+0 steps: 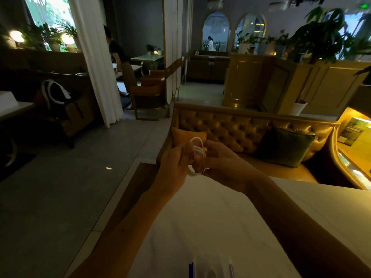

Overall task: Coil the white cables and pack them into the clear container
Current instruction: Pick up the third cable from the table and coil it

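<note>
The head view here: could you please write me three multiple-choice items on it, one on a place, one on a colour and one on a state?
1. Where is the clear container?
A. On the white table, at the bottom edge of the view
B. On the sofa
C. On the floor

2. What colour is the cable?
A. Black
B. White
C. Red

3. How is the cable now?
A. Lying straight on the table
B. Packed in the container
C. Looped, held between both hands

Answers: 1 A, it sits on the tabletop nearest the camera. 2 B, its loops show white. 3 C, the left hand and right hand grip it above the table.
</note>
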